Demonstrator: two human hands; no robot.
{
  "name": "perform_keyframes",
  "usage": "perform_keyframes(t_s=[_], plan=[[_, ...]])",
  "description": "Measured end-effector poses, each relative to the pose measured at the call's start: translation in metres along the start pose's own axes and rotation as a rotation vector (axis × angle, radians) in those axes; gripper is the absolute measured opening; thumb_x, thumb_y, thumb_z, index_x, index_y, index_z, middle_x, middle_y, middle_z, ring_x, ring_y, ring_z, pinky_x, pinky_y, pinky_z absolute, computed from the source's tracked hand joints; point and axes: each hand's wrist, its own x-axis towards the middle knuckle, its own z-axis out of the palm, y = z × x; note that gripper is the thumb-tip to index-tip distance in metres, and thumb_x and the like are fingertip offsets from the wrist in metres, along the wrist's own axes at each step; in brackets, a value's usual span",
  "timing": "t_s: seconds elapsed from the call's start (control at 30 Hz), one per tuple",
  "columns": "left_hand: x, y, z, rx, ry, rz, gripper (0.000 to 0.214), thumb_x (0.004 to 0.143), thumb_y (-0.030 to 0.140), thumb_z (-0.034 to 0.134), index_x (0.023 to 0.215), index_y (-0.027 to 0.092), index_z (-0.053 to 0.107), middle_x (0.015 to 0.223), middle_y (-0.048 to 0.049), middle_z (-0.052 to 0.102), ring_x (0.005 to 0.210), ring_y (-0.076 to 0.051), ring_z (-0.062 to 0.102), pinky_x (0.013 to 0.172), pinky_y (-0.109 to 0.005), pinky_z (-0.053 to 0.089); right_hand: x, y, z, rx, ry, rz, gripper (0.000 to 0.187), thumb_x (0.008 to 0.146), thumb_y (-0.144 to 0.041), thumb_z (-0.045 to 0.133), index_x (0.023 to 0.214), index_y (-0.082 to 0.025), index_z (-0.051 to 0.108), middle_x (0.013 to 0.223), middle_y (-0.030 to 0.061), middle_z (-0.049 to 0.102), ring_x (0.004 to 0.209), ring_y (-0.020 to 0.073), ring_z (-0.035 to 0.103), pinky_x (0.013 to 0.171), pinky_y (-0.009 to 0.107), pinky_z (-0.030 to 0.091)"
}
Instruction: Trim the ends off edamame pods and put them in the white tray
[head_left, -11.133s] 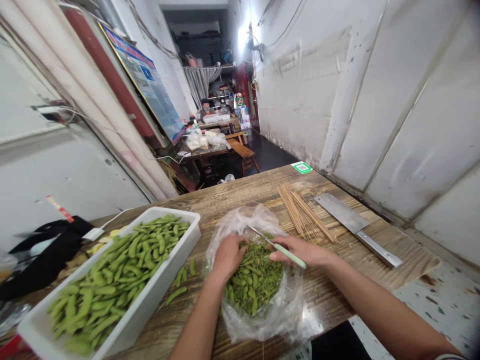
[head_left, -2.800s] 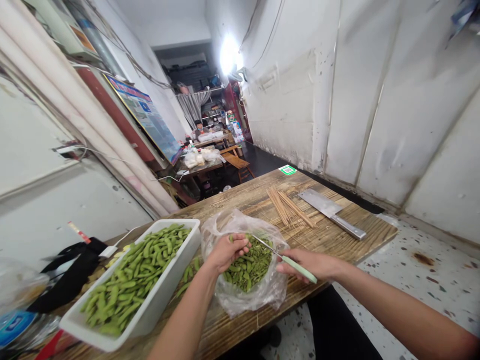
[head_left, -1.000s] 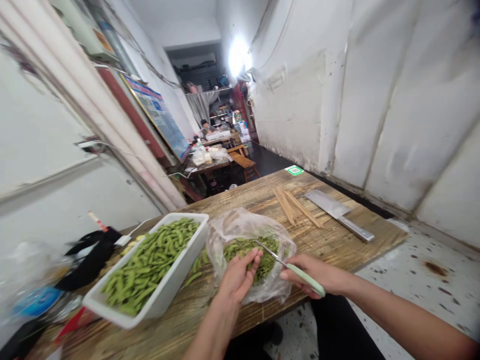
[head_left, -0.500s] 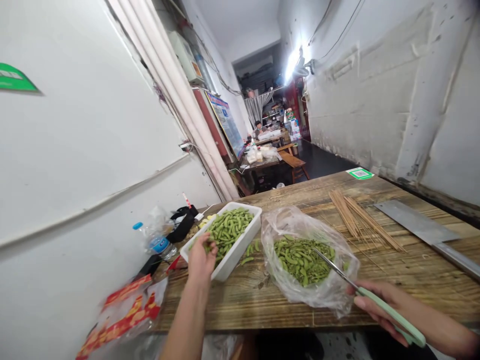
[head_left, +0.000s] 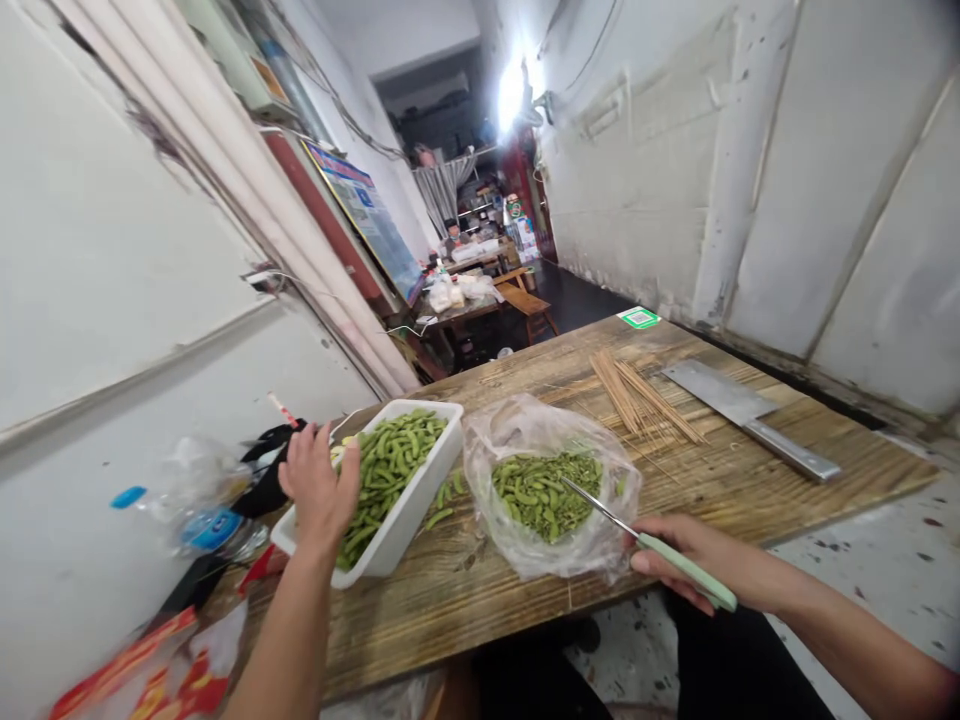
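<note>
My left hand hovers over the near left end of a white tray full of green edamame pods; its fingers are spread and I see nothing in it. My right hand grips the pale green handles of scissors, whose blades point into a clear plastic bag holding more edamame pods. Bag and tray stand side by side on a wooden table.
Bamboo skewers and a steel cleaver lie at the table's far right. A water bottle, a black bag and red packaging crowd the left end by the wall. A person sits at a distant table.
My left hand left the plastic bag and went to the white tray, where it now hovers with fingers spread. My right hand stayed by the bag with the scissors. The view swung left, then partly back.
</note>
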Motion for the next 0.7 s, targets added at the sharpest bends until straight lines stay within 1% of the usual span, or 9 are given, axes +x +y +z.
perform_keyframes(t_s=[0.03, 0.07, 0.1, 0.17, 0.23, 0.33, 0.43, 0.57, 0.7], plan=[[-0.007, 0.013, -0.001, -0.035, -0.036, 0.081, 0.045, 0.083, 0.040, 0.048, 0.120, 0.016, 0.057, 0.130, -0.0139, 0.053, 0.124, -0.029, 0.043, 0.105, -0.048, 0.028, 0.000, 0.000, 0.001, 0.003, 0.009, -0.004, 0.041, 0.081, -0.052, 0.057, 0.095, -0.014, 0.052, 0.049, -0.0100, 0.038, 0.036, 0.0028, 0.035, 0.033, 0.012, 0.030], [-0.016, 0.029, 0.000, -0.108, -0.141, 0.158, 0.040, 0.082, 0.040, 0.051, 0.113, 0.018, 0.061, 0.120, -0.0107, 0.061, 0.115, -0.026, 0.052, 0.102, -0.043, 0.035, 0.001, 0.000, 0.002, 0.004, 0.015, -0.009, 0.041, 0.081, -0.052, 0.058, 0.095, -0.014, 0.052, 0.049, -0.0100, 0.038, 0.036, 0.0028, 0.035, 0.033, 0.012, 0.031], [-0.025, 0.045, 0.004, -0.199, -0.288, 0.213, 0.033, 0.082, 0.039, 0.051, 0.104, 0.019, 0.066, 0.107, -0.0077, 0.068, 0.101, -0.023, 0.060, 0.095, -0.037, 0.043, 0.001, 0.001, 0.003, 0.007, 0.017, -0.013, 0.041, 0.080, -0.051, 0.058, 0.095, -0.014, 0.052, 0.048, -0.0101, 0.038, 0.036, 0.0029, 0.035, 0.033, 0.012, 0.031], [-0.045, 0.076, 0.021, -0.329, -0.597, 0.272, 0.026, 0.083, 0.034, 0.051, 0.094, 0.020, 0.070, 0.090, -0.0048, 0.073, 0.081, -0.018, 0.066, 0.080, -0.031, 0.050, 0.001, 0.002, 0.005, 0.016, 0.020, -0.019, 0.040, 0.080, -0.051, 0.059, 0.095, -0.014, 0.052, 0.047, -0.0103, 0.038, 0.036, 0.0032, 0.035, 0.033, 0.012, 0.032], [-0.064, 0.101, 0.044, -0.386, -0.748, 0.350, 0.022, 0.082, 0.028, 0.053, 0.092, 0.020, 0.071, 0.091, -0.0051, 0.073, 0.083, -0.018, 0.066, 0.081, -0.030, 0.049, 0.001, 0.004, 0.006, 0.030, 0.032, -0.020, 0.040, 0.080, -0.051, 0.059, 0.094, -0.014, 0.052, 0.047, -0.0103, 0.038, 0.036, 0.0034, 0.036, 0.033, 0.012, 0.032], [-0.080, 0.123, 0.077, -0.396, -0.807, 0.459, 0.022, 0.081, 0.020, 0.054, 0.095, 0.021, 0.071, 0.096, -0.0075, 0.071, 0.092, -0.021, 0.063, 0.085, -0.033, 0.046, -0.001, 0.009, 0.007, 0.043, 0.065, -0.024, 0.039, 0.080, -0.051, 0.059, 0.092, -0.015, 0.053, 0.049, -0.0097, 0.039, 0.036, 0.0036, 0.037, 0.033, 0.012, 0.032], [-0.082, 0.136, 0.098, -0.316, -0.832, 0.555, 0.021, 0.078, 0.016, 0.056, 0.090, 0.021, 0.072, 0.088, -0.0095, 0.069, 0.087, -0.023, 0.061, 0.079, -0.034, 0.044, -0.002, 0.014, 0.006, 0.043, 0.082, -0.025, 0.037, 0.080, -0.050, 0.059, 0.091, -0.015, 0.053, 0.050, -0.0091, 0.041, 0.036, 0.0040, 0.039, 0.033, 0.013, 0.033], [-0.074, 0.149, 0.107, -0.225, -0.913, 0.587, 0.014, 0.075, 0.015, 0.058, 0.079, 0.021, 0.070, 0.086, -0.0088, 0.064, 0.083, -0.023, 0.056, 0.075, -0.031, 0.039, -0.001, 0.019, 0.007, 0.033, 0.132, -0.032, 0.038, 0.081, -0.051, 0.058, 0.093, -0.015, 0.053, 0.050, -0.0090, 0.041, 0.036, 0.0045, 0.040, 0.034, 0.013, 0.034], [-0.071, 0.153, 0.104, -0.362, -0.911, 0.484, 0.015, 0.080, 0.017, 0.050, 0.075, 0.020, 0.064, 0.076, -0.0058, 0.063, 0.075, -0.020, 0.054, 0.072, -0.028, 0.036, -0.001, 0.017, 0.009, -0.009, 0.175, -0.061, 0.040, 0.080, -0.052, 0.058, 0.097, -0.015, 0.054, 0.053, -0.0080, 0.042, 0.039, 0.0048, 0.041, 0.036, 0.014, 0.036]])
